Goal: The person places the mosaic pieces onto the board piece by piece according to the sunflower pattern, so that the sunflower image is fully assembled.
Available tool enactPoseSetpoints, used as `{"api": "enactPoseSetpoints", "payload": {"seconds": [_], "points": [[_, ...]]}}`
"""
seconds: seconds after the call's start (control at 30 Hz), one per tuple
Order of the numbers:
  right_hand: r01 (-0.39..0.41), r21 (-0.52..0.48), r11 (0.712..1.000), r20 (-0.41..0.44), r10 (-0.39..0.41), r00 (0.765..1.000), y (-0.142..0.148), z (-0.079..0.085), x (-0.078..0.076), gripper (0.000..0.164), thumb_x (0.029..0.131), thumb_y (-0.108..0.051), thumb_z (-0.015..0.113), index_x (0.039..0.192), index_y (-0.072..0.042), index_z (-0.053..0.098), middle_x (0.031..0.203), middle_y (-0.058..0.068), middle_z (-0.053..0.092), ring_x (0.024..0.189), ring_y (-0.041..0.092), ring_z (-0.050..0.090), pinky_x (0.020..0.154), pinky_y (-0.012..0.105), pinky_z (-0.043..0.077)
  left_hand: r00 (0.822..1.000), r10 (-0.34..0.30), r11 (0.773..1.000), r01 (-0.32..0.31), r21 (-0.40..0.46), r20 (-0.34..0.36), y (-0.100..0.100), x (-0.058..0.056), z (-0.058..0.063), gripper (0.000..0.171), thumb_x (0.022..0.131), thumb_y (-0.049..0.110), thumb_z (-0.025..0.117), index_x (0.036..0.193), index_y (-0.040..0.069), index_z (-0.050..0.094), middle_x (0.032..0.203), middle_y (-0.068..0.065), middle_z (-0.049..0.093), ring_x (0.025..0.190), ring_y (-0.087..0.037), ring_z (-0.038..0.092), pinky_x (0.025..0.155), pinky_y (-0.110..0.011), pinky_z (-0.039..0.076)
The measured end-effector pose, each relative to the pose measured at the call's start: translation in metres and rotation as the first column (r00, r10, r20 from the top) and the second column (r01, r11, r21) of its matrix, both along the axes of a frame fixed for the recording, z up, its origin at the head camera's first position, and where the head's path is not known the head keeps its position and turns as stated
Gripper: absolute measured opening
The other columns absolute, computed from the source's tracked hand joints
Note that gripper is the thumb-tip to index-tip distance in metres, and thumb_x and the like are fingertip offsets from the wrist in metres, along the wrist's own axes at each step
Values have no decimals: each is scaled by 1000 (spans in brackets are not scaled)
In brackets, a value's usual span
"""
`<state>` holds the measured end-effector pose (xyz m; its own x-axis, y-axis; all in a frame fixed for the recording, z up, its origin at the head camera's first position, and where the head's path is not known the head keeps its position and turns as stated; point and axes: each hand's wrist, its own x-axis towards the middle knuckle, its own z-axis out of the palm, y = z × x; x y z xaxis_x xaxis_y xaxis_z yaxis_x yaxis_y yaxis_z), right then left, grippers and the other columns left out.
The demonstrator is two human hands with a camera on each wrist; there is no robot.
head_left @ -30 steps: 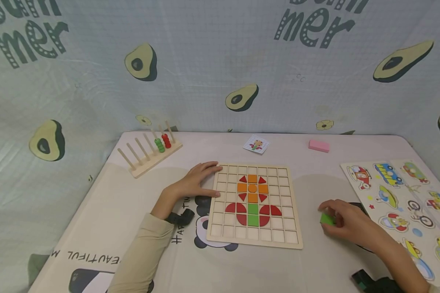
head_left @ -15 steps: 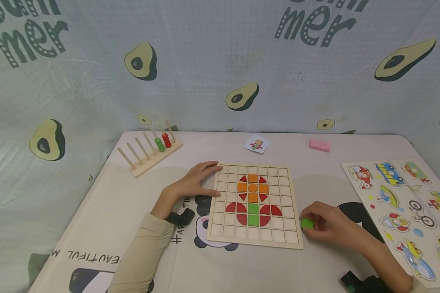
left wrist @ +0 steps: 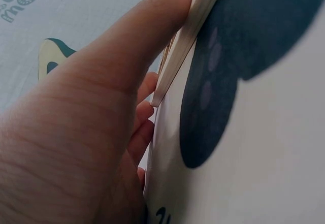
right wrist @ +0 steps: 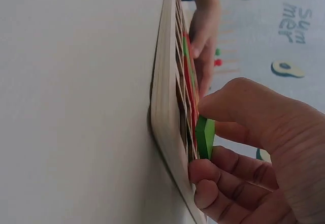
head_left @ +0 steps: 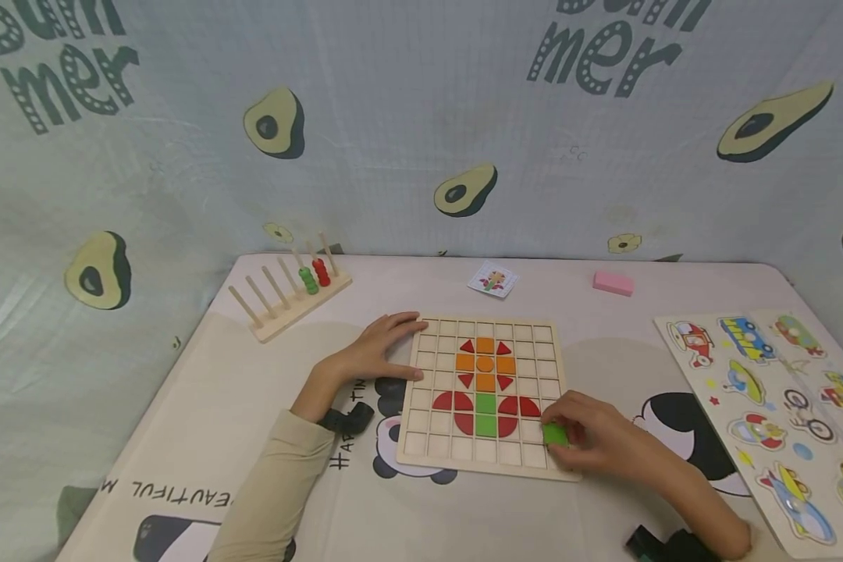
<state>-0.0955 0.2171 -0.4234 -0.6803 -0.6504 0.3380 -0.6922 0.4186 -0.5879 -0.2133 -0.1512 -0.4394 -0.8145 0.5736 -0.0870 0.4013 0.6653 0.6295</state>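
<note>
A white table carries a wooden grid board whose squares hold a red, orange and green flower pattern. The person's left arm, in a beige sleeve, reaches in from the lower left, and the left hand lies flat with straight, relaxed fingers against the board's left edge, the thumb pressed along that edge in the left wrist view; it grips nothing. The right forearm comes in from the lower right, and the right hand sits over the board's lower right corner, its thumb and curled fingers pinching a small green block just above the grid cells there. In the right wrist view the green block stands on edge right against the board face. Half a second ago the block and right hand were off the board, just beside its right edge; a second ago they were further right on the table. The left hand has not shifted.
</note>
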Motion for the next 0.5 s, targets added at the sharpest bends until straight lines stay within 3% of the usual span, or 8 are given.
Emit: {"api": "enactPoseSetpoints", "payload": {"seconds": [0.27, 0.5], "points": [[-33, 58, 998, 113, 27, 993, -22, 5, 4, 22, 82, -9, 75, 101, -14, 65, 86, -11, 51, 75, 1, 48, 61, 15, 44, 1000, -3, 1000, 3, 3, -1, 0, 0, 1, 82, 79, 40, 79, 149, 17, 41, 159, -8, 25, 148, -34, 14, 117, -58, 13], [-39, 152, 988, 99, 24, 995, -43, 6, 7, 20, 84, -14, 74, 102, -17, 66, 96, -12, 56, 83, 2, 50, 73, 20, 50, 1000, -2, 1000, 2, 6, 1, 0, 1, 2, 82, 79, 39, 79, 149, 17, 41, 159, -8, 26, 147, -34, 15, 117, -57, 13]]}}
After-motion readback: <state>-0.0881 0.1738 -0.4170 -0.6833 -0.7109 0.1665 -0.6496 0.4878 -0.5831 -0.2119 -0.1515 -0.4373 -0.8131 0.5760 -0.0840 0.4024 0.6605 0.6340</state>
